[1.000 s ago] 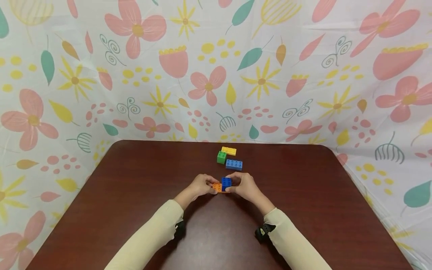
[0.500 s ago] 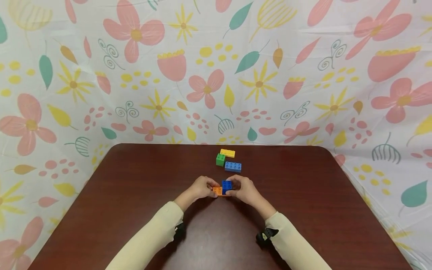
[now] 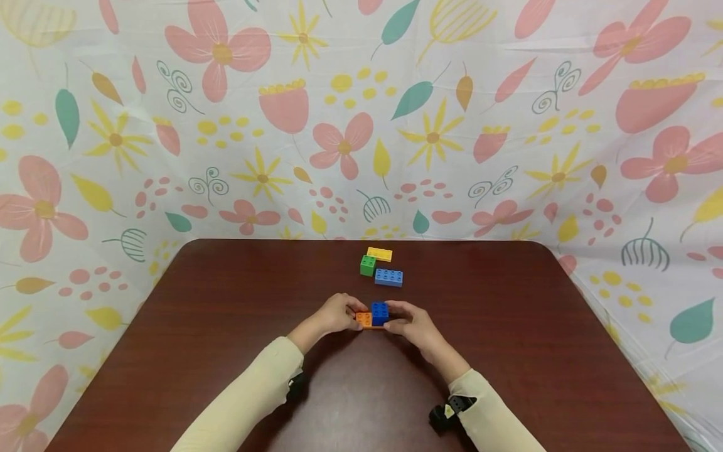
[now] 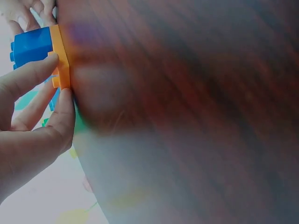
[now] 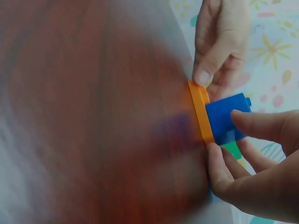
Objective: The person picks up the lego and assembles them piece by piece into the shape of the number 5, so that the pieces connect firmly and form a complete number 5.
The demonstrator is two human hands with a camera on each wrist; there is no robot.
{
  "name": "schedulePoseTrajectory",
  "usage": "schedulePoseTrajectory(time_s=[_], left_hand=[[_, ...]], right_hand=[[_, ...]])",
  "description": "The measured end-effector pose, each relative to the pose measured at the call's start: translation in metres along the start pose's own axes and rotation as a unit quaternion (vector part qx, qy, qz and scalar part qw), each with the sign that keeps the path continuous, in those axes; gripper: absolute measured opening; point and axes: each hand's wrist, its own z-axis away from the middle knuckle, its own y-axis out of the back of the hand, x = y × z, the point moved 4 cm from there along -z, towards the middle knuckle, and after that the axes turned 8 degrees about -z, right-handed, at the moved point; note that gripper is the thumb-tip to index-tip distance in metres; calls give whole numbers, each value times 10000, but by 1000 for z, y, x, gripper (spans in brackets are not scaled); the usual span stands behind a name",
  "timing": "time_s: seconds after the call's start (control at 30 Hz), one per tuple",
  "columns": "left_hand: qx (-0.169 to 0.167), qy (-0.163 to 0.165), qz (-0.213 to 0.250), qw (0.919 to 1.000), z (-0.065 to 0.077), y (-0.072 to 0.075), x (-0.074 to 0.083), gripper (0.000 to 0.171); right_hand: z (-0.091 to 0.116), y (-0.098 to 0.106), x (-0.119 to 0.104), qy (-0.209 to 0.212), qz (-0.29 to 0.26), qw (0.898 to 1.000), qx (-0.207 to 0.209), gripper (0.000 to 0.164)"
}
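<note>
An orange plate-type building brick (image 3: 364, 320) with studs lies on the table, a dark blue brick (image 3: 380, 312) on its right part. In the head view my left hand (image 3: 337, 312) pinches the orange brick's left end; the left wrist view shows thumb and fingers (image 4: 65, 105) on either side of it. My right hand (image 3: 417, 323) is at the right end, thumb and fingertips spread beside the blue brick's right side. In the right wrist view its thumb (image 5: 245, 120) overlaps the blue brick, and another fingertip is right at the orange brick's lower end.
Behind the hands lie a lighter blue brick (image 3: 389, 277), a green brick (image 3: 368, 265) and a yellow brick (image 3: 380, 254). The dark brown table (image 3: 226, 301) ends at a flower-patterned cloth (image 3: 350, 182).
My right hand has drawn slightly right, uncovering more of the blue brick, and its fingers have loosened. My left hand keeps its pinch on the orange brick. The head view has shifted a little.
</note>
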Motion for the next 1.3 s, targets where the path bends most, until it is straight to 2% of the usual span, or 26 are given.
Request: schedulePoseTrajectory(time_s=[0.13, 0.23, 0.37, 0.63, 1.03, 1.17, 1.3], left_hand=[[-251, -91, 85, 9996, 1, 4, 2, 41], [-432, -40, 260, 9987, 1, 8, 3, 46], [-491, 73, 480, 9976, -2, 14, 4, 46], [-122, 42, 596, 9981, -12, 23, 7, 38], [781, -352, 849, 9927, -34, 18, 6, 36], [886, -600, 901, 9902, -43, 15, 4, 37], [810, -745, 978, 9891, -50, 12, 5, 41]], right_hand=[[2, -3, 2, -36, -218, 9996, 172, 49], [2, -4, 4, -24, -276, 9993, 244, 49], [2, -5, 3, -17, -230, 9994, 276, 49], [2, -4, 2, 106, -146, 9994, 305, 47], [2, -3, 7, 56, -63, 9992, 389, 47], [3, -3, 6, 52, -18, 9991, 413, 46], [4, -2, 4, 45, 8, 9992, 388, 46]])
